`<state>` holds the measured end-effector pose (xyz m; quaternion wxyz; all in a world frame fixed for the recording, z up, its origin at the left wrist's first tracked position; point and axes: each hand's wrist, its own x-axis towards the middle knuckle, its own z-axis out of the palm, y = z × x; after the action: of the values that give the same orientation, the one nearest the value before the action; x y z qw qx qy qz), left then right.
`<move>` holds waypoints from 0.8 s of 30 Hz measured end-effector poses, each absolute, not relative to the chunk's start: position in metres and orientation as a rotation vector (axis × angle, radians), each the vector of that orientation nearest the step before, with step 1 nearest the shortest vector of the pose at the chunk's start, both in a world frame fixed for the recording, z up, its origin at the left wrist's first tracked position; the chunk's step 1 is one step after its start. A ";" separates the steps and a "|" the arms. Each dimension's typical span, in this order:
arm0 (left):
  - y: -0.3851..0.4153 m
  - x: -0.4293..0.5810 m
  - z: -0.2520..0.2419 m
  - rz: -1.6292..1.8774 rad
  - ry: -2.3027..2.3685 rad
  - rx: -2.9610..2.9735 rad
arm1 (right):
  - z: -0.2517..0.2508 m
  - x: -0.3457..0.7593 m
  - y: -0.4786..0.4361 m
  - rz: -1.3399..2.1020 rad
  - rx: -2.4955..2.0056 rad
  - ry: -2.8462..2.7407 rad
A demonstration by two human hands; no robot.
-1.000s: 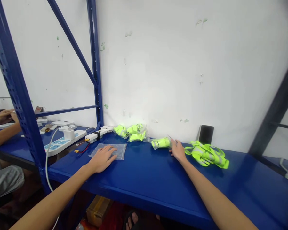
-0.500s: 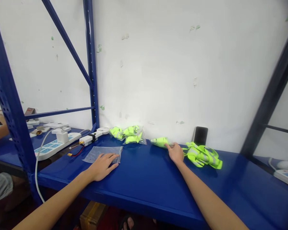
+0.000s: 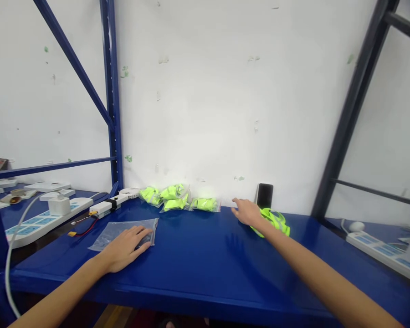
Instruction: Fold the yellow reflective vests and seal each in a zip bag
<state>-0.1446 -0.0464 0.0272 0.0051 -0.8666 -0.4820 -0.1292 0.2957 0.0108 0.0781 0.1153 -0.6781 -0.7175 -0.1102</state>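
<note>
My left hand lies palm down on a flat clear plastic bag, fingers slightly spread and gripping nothing, with the bag's right edge just past the fingertips. My right hand is open, its fingers stretched out close together toward the wall, holding nothing. Just right of those fingers lies a bundled neon-yellow reflective vest, partly hidden behind the wrist; I cannot tell whether they touch. A black phone stands against the wall just beyond them. Near the right fingertips, toward my left hand, clear bags of folded neon-yellow fabric line the wall. Beyond the left fingertips sits a small white fan; left of them runs a white power strip, beside the blue steel shelf.
</note>
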 end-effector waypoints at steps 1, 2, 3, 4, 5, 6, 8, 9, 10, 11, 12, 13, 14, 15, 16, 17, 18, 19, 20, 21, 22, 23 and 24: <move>-0.047 -0.144 0.027 -0.415 -1.491 -2.715 | 0.084 0.311 0.007 -0.367 -2.081 -2.045; -0.047 -0.144 0.028 -0.419 -1.464 -2.714 | 0.087 0.327 0.004 -0.386 -2.187 -1.965; -0.047 -0.144 0.028 -0.422 -1.426 -2.709 | 0.088 0.341 0.002 -0.362 -2.291 -1.880; -0.047 -0.143 0.029 -0.428 -1.381 -2.699 | 0.086 0.352 0.000 -0.287 -2.380 -1.810; -0.046 -0.142 0.029 -0.439 -1.336 -2.684 | 0.083 0.359 -0.001 -0.164 -2.460 -1.771; -0.045 -0.141 0.030 -0.455 -1.295 -2.668 | 0.079 0.362 -0.003 -0.064 -2.507 -1.751; -0.044 -0.136 0.031 -0.496 -1.245 -2.636 | 0.070 0.353 -0.007 0.037 -2.488 -1.796; -0.044 -0.132 0.032 -0.519 -1.233 -2.625 | 0.066 0.343 -0.011 0.037 -2.410 -1.864; -0.046 -0.127 0.033 -0.543 -1.219 -2.618 | 0.063 0.329 -0.014 0.072 -2.275 -1.968; -0.048 -0.121 0.035 -0.567 -1.203 -2.615 | 0.062 0.313 -0.019 0.174 -2.096 -2.114; -0.051 -0.114 0.036 -0.589 -1.179 -2.618 | 0.063 0.297 -0.024 0.282 -1.892 -2.258; -0.055 -0.106 0.038 -0.609 -1.151 -2.626 | 0.066 0.282 -0.029 0.416 -1.724 -2.387; -0.059 -0.098 0.040 -0.636 -1.143 -2.641 | 0.070 0.268 -0.033 0.532 -1.590 -2.481; -0.064 -0.090 0.042 -0.658 -1.138 -2.676 | 0.075 0.256 -0.038 0.605 -1.490 -2.545; -0.068 -0.082 0.044 -0.688 -1.140 -2.722 | 0.081 0.246 -0.042 0.662 -1.412 -2.591; -0.070 -0.076 0.046 -0.757 -1.161 -2.763 | 0.086 0.238 -0.046 0.702 -1.348 -2.624; -0.072 -0.070 0.047 -0.865 -1.209 -2.794 | 0.092 0.230 -0.050 0.721 -1.271 -2.652; -0.072 -0.066 0.049 -1.017 -1.284 -2.808 | 0.098 0.223 -0.055 0.721 -1.178 -2.674; -0.071 -0.063 0.051 -1.214 -1.394 -2.793 | 0.102 0.216 -0.061 0.697 -1.069 -2.686; -0.070 -0.061 0.053 -1.425 -1.523 -2.772 | 0.106 0.210 -0.067 0.649 -0.949 -2.683; -0.068 -0.060 0.055 -1.637 -1.665 -2.760 | 0.109 0.204 -0.073 0.576 -0.838 -2.661; -0.067 -0.060 0.058 -1.827 -1.812 -2.780 | 0.110 0.198 -0.079 0.490 -0.753 -2.620; -0.067 -0.060 0.061 -1.981 -1.945 -2.852 | 0.111 0.192 -0.083 0.391 -0.688 -2.577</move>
<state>-0.0601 -0.0670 0.0610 -0.4070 -0.6546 -0.4464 -0.4545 0.1921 -0.0834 0.1105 0.2209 -0.2491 -0.9323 0.1415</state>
